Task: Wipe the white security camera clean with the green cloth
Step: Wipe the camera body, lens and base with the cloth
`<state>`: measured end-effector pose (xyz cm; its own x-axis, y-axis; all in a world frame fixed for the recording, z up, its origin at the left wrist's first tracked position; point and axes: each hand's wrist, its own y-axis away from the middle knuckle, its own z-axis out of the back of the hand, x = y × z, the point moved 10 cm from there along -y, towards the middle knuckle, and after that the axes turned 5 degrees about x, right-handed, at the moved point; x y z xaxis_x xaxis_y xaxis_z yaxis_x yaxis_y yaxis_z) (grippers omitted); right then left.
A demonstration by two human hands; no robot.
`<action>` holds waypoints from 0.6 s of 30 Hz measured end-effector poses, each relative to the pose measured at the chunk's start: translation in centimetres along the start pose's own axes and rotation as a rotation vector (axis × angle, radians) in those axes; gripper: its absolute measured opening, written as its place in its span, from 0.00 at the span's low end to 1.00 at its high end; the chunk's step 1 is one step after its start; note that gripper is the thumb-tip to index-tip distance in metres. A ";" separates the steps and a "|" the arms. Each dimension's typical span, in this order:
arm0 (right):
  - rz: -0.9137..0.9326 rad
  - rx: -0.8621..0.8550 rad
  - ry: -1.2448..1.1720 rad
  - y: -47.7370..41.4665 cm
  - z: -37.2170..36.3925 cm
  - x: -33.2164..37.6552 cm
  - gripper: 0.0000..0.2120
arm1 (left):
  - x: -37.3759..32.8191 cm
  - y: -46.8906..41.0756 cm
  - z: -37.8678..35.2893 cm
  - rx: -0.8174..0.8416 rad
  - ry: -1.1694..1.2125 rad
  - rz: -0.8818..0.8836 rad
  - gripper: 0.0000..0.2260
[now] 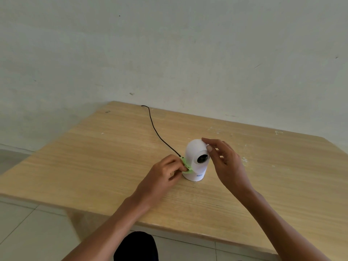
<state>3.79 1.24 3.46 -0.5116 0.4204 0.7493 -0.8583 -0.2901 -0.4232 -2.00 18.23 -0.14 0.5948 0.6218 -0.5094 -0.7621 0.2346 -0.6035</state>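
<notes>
The white security camera (194, 157) stands upright near the middle of the wooden table (94, 162), its dark round lens facing me. My left hand (164, 172) pinches the small green cloth (186, 166) and presses it against the camera's lower left side. Only a bit of the cloth shows past my fingers. My right hand (224, 161) rests its thumb and fingertips on the camera's domed top from the right, steadying it.
A black cable (156, 131) runs from the camera's back left across the table to the far edge by the pale wall. The table's near edge (169, 228) drops to a tiled floor. White specks dot the tabletop at the right.
</notes>
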 end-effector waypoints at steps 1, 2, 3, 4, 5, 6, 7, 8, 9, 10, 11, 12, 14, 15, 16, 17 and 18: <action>-0.005 0.001 0.000 0.0 -0.1 -0.1 0.12 | 0.1 -0.1 -0.3 0.038 0.008 -0.001 0.06; -0.007 0.003 0.000 -0.1 -0.1 -0.1 0.12 | 0.2 0.0 -0.7 0.086 0.010 0.000 0.06; -0.007 0.003 0.001 -0.1 -0.2 -0.1 0.12 | 0.3 0.0 -1.0 0.138 0.008 0.003 0.06; -0.006 0.001 0.001 -0.1 -0.2 -0.1 0.12 | 0.2 0.0 -1.2 0.174 0.003 0.000 0.06; -0.007 0.000 0.001 -0.1 -0.2 0.0 0.12 | -0.1 -0.1 -0.9 0.168 -0.005 -0.014 0.06; -0.008 0.000 -0.001 -0.1 -0.2 0.0 0.12 | -0.4 -0.3 -0.2 0.117 -0.015 -0.035 0.06; -0.006 -0.001 -0.004 -0.1 -0.2 0.1 0.12 | -0.8 -0.6 0.7 0.042 -0.030 -0.057 0.06; -0.001 -0.002 -0.004 0.0 -0.1 0.2 0.12 | -1.3 -1.0 1.6 -0.033 -0.050 -0.076 0.06; 0.002 -0.002 -0.003 0.0 -0.1 0.2 0.13 | -1.7 -1.3 2.2 -0.094 -0.070 -0.091 0.05; 0.003 -0.001 0.000 0.0 -0.1 0.2 0.13 | -2.1 -1.5 2.5 -0.127 -0.085 -0.102 0.05; 0.005 -0.001 0.005 0.0 -0.1 0.3 0.13 | -2.4 -1.6 2.4 -0.127 -0.089 -0.108 0.05; 0.006 -0.001 0.009 0.0 -0.1 0.3 0.13 | -2.4 -1.5 1.9 -0.094 -0.087 -0.107 0.05; 0.000 0.002 0.009 0.0 -0.1 0.2 0.13 | -1.9 -1.1 0.5 0.014 -0.091 -0.095 0.06; -0.004 0.003 0.009 0.0 -0.1 0.2 0.13 | -1.4 -0.8 -0.1 0.065 -0.094 -0.083 0.06; -0.006 0.003 0.010 0.0 -0.1 0.2 0.13 | -1.0 -0.4 -0.5 0.098 -0.085 -0.066 0.06; -0.005 0.003 0.012 0.0 -0.1 0.2 0.13 | -0.7 -0.1 -0.6 0.109 -0.057 -0.044 0.06; -0.002 0.003 0.013 0.1 -0.1 0.3 0.13 | -0.5 0.1 -0.4 0.099 -0.015 -0.015 0.06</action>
<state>3.60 1.41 3.62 -0.5107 0.4323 0.7432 -0.8590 -0.2924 -0.4203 -2.26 17.70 -0.19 0.6027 0.6289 -0.4912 -0.7753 0.3159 -0.5469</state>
